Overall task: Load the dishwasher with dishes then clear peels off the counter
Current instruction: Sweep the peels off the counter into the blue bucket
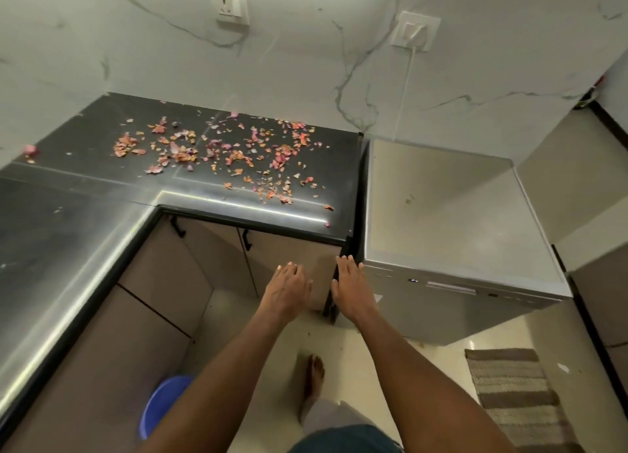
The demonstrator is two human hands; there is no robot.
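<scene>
Pink and orange onion peels (224, 150) lie scattered over the dark L-shaped counter (85, 214), mostly on its far section. A grey dishwasher (441, 221) stands to the right of the counter with its door closed. My left hand (287, 291) and my right hand (351, 287) reach forward side by side below the counter's front edge, fingers straight, holding nothing. My right hand is close to the dishwasher's left front corner. No dishes are in view.
Cabinet doors with black handles (246, 240) sit under the counter. A blue bucket (163, 405) stands on the floor at lower left, and a striped mat (513, 398) lies at lower right. A cord runs from a wall socket (414, 31) down behind the dishwasher.
</scene>
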